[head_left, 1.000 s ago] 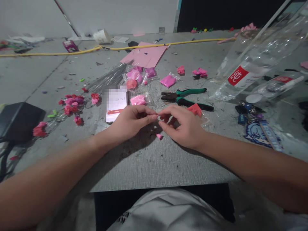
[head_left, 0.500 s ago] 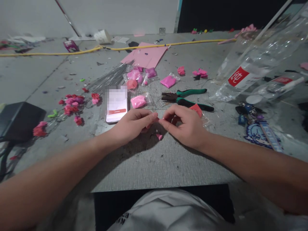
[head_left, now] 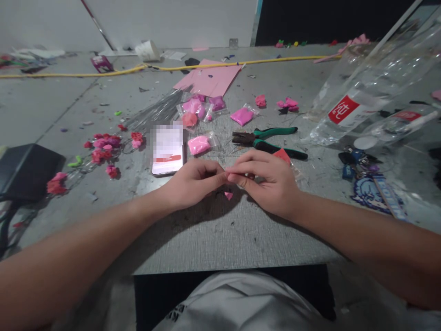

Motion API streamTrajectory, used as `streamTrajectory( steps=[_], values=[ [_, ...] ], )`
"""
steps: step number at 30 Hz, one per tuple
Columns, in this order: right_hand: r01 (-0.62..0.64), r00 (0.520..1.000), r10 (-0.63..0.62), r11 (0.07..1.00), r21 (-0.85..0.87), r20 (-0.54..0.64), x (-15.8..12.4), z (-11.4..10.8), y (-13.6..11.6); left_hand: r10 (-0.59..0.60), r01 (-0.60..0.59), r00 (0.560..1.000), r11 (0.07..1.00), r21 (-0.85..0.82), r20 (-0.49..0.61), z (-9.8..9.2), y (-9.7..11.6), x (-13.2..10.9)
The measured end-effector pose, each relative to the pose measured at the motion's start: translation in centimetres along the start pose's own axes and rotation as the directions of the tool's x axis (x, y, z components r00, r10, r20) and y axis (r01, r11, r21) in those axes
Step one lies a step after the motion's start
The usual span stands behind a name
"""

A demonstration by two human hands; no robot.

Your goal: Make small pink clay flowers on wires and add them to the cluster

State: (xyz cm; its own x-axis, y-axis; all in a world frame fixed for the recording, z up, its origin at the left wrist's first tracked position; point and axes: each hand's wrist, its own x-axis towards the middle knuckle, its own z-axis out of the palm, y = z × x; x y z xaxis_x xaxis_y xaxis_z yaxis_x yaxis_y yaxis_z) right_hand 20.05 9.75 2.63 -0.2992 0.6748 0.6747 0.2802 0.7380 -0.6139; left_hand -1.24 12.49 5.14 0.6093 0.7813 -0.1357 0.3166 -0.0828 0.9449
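My left hand and my right hand meet fingertip to fingertip over the grey table. Both are closed in a pinch; whatever lies between the fingers is too small or hidden to name. Just beneath them a small pink scrap rests on the tabletop. Beyond the right hand lie green-handled pliers, and a red packet is partly covered by that hand. A bag of pink clay-like material and a phone lie beyond the left hand.
Pink and red flower-like pieces on wires lie at left, near a black box-like object. Clear plastic bottles and a keyring bunch occupy the right. A yellow cable crosses behind a pink sheet.
My fingertips have come together, with the right fingers now touching the left ones. The left fingers have curled slightly more. The things on the table stay where they were.
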Motion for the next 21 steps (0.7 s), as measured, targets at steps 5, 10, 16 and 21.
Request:
streamTrajectory(
  steps=[5,10,16,21],
  values=[
    [0.074,0.995,-0.072,0.996,-0.042,0.066,-0.07,-0.1,0.13,-0.043,0.043,0.999,0.999,-0.016,0.029,0.12,0.18,-0.37],
    [0.104,0.992,-0.097,0.991,-0.084,0.079,-0.06,-0.17,-0.02,-0.057,0.06,0.998,0.992,-0.11,0.032,0.16,0.11,-0.29],
    [0.072,0.995,-0.071,0.997,-0.011,0.074,0.03,-0.2,-0.09,-0.086,0.09,0.996,0.984,-0.154,0.029,0.12,0.09,-0.36],
    [0.025,0.998,-0.028,0.999,0.048,0.06,0.11,-0.09,-0.07,-0.064,0.077,0.992,0.99,-0.122,0.106,-0.32,-0.25,-0.41]
  ],
)
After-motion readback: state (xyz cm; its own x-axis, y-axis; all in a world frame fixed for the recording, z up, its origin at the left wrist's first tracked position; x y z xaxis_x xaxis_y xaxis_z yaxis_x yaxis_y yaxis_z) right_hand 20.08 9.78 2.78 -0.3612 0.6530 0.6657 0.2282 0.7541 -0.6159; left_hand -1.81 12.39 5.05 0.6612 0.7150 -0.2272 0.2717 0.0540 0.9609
